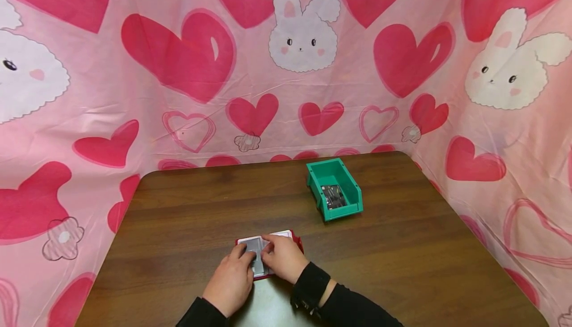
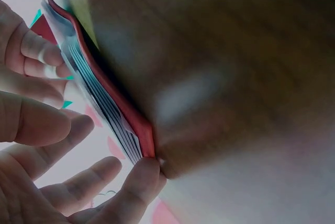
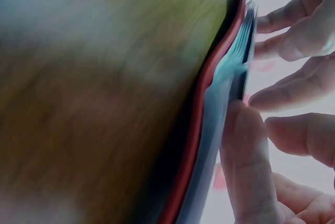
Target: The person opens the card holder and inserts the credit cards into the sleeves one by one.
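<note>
A red-covered booklet with several clear sleeve pages [image 1: 256, 256] lies spread on the table in front of me. My left hand [image 1: 230, 280] rests at its left page, fingers loosely bent over the grey sleeve; in the left wrist view one fingertip meets the corner of the red cover [image 2: 115, 96]. My right hand [image 1: 286, 257] is over the middle and right page, index finger stretched along the sleeve and thumb below it. In the right wrist view, fingertips [image 3: 248, 130] touch the sleeve edge beside a dark strip. I cannot tell whether they pinch anything.
A green open-fronted bin [image 1: 353, 203] stands farther back to the right, with dark printed flat pieces [image 1: 333, 196] inside. The brown wooden table [image 1: 201, 203] ends at a pink curtain [image 1: 286, 84] with hearts and rabbits, which hangs behind and at both sides.
</note>
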Tool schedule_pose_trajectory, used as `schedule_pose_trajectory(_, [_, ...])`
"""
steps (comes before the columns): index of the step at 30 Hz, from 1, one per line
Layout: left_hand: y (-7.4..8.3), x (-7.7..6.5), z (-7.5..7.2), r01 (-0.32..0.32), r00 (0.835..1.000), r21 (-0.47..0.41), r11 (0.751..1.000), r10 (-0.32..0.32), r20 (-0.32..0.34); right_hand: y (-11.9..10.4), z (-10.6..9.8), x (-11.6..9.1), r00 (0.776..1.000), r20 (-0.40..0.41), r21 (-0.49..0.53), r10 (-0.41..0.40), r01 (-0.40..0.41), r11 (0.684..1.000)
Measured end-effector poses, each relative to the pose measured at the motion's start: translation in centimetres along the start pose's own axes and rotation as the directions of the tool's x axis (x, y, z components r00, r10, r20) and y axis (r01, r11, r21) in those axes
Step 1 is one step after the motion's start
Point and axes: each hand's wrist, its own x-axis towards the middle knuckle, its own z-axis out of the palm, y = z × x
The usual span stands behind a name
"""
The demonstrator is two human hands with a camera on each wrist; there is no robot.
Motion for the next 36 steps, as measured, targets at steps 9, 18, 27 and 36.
schedule_pose_trajectory(9, [-0.3,-0.2,0.2,-0.055,0.998,0.019,0.998,0.055,-0.028,-0.1,-0.3,-0.4,0.999,0.018,0.003,-0.044,0.043,0.999])
schedule_pose_trajectory(18, [-0.1,0.0,0.0,-0.049,0.999,0.028,0.998,0.048,0.017,1.3,-1.4,-0.5,0.992,-0.061,-0.525,-0.108,0.06,0.849])
schedule_pose_trajectory(27, [-0.1,0.1,-0.2,-0.033,0.999,0.024,0.999,0.032,0.031,2.0,-1.6,-0.7,0.992,-0.044,-0.662,-0.119,0.06,0.747])
schedule_pose_trajectory(36, [-0.3,0.1,-0.1,-0.057,0.998,0.027,0.998,0.056,0.011,1.5,-1.6,-0.5,0.986,-0.047,-0.509,-0.162,0.116,0.853])
